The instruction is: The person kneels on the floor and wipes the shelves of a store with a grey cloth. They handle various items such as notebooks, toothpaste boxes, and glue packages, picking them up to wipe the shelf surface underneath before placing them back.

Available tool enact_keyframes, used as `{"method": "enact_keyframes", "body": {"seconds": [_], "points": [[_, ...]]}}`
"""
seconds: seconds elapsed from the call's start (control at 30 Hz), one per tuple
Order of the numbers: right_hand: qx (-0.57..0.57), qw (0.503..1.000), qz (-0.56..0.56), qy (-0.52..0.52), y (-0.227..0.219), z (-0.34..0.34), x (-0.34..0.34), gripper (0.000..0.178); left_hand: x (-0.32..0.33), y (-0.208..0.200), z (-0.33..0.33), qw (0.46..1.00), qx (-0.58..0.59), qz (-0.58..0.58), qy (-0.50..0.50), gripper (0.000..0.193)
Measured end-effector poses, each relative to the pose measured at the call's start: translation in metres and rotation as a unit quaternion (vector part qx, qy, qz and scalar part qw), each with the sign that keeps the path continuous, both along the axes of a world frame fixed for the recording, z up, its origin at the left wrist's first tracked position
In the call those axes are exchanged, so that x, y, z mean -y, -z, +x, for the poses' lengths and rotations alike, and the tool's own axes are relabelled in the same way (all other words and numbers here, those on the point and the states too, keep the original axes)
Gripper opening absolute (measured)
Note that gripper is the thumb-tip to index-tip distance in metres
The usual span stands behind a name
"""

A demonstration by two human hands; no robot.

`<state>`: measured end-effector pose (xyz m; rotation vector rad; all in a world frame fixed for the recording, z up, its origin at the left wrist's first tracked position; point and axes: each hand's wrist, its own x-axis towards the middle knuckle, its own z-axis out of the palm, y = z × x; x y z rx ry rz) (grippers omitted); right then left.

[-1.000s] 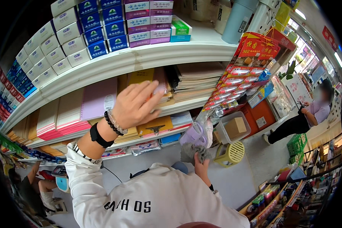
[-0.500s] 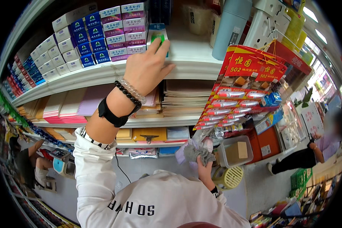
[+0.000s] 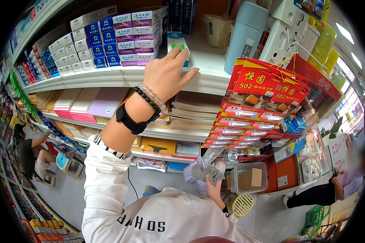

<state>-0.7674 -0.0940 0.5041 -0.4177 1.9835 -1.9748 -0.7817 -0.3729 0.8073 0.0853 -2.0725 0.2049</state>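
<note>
White shelving [image 3: 109, 77] rises in tiers right in front of us, over a smooth, pale grey floor [image 3: 71, 198]. A yellow-green stool [image 3: 243, 205] stands down there, near an orange-red cabinet [image 3: 275, 178]. Over to the left, packed racks [image 3: 8, 174] line the shop. Off to the right, bright windows [image 3: 355, 87] let daylight in, and white ceiling lights [image 3: 344, 33] glow above.

The left hand [image 3: 164, 75] reaches over the front end of a small box [image 3: 176, 39] on the white shelf [image 3: 209, 58], just right of stacked purple-and-white boxes [image 3: 146, 44]. Lower down, the right hand [image 3: 214, 188] grips a grey cloth [image 3: 207, 173].
</note>
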Motion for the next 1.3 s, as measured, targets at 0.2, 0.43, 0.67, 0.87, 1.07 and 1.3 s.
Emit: {"method": "enact_keyframes", "body": {"seconds": [0.2,0.43,0.67,0.87,1.07,1.3], "points": [[0.018,1.0,-0.003,0.004,0.0,-0.002,-0.009,0.04,-0.012,-0.01,-0.015,0.986,0.003,0.023,-0.167,0.055],[-0.011,0.999,-0.015,0.026,0.003,-0.004,-0.023,0.038,-0.004,-0.02,-0.041,0.972,0.051,0.1,-0.205,0.039],[-0.002,0.999,-0.002,0.048,0.013,-0.007,-0.035,0.037,-0.027,-0.012,0.002,0.984,-0.162,0.048,-0.065,0.033],[-0.209,0.969,-0.102,-0.085,-0.062,-0.021,-0.015,0.04,-0.064,0.018,0.108,0.981,-0.171,0.034,0.086,0.036],[-0.606,0.753,-0.126,-0.223,-0.165,-0.005,0.02,0.049,-0.077,0.058,0.182,0.969,0.089,0.011,0.232,0.03],[-0.523,0.826,-0.108,-0.181,-0.192,-0.003,0.072,0.048,-0.054,0.052,0.22,0.961,0.075,0.085,0.254,0.029]]}}
